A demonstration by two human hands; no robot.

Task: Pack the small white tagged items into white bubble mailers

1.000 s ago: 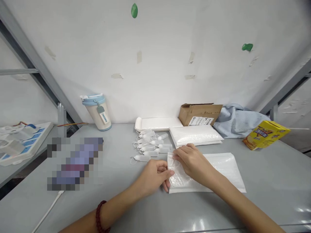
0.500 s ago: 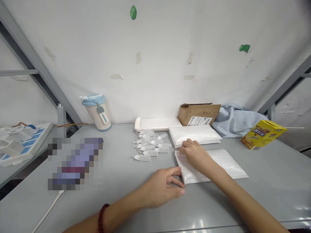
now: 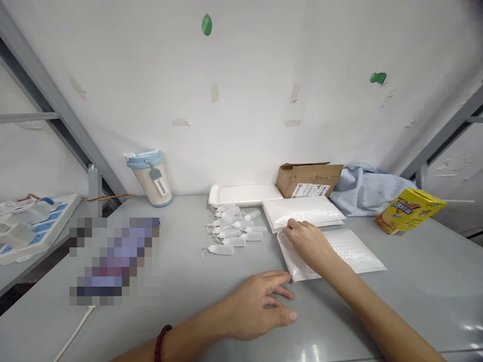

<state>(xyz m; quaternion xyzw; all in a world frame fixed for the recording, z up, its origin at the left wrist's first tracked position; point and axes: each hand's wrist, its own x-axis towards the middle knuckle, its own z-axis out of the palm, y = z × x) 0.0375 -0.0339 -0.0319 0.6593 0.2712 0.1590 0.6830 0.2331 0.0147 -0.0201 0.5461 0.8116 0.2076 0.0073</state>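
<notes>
The right hand (image 3: 308, 242) lies flat, palm down, fingers loosely spread, pressing on the left end of a white bubble mailer (image 3: 350, 249) that lies flat on the grey bench (image 3: 196, 281), right of centre and a little toward the back edge; nothing is gripped, the hand simply rests on top of it. The left hand (image 3: 260, 304) sits nearer the front edge, open and relaxed, fingers pointing right, palm on the bare bench surface, its fingertips just short of the mailer's near left corner and holding nothing; a dark beaded bracelet (image 3: 161, 343) circles that wrist. Just behind the right hand's fingertips lies a stack of white mailers (image 3: 307, 210), touching or almost touching the mailer underneath the hand. To the left of that stack, a cluster of small clear squeeze bottles (image 3: 232, 229) lies on its side in loose rows. Behind them, against the back edge, a flat white tray (image 3: 245, 194) lies next to an open cardboard box (image 3: 307, 178) with a label on its front. Right of the box, a pale blue cloth (image 3: 368, 188) is bunched up, and a yellow carton (image 3: 409, 210) lies tilted toward the right edge. Near the back left stands a cream tumbler with a blue lid (image 3: 149, 176).
</notes>
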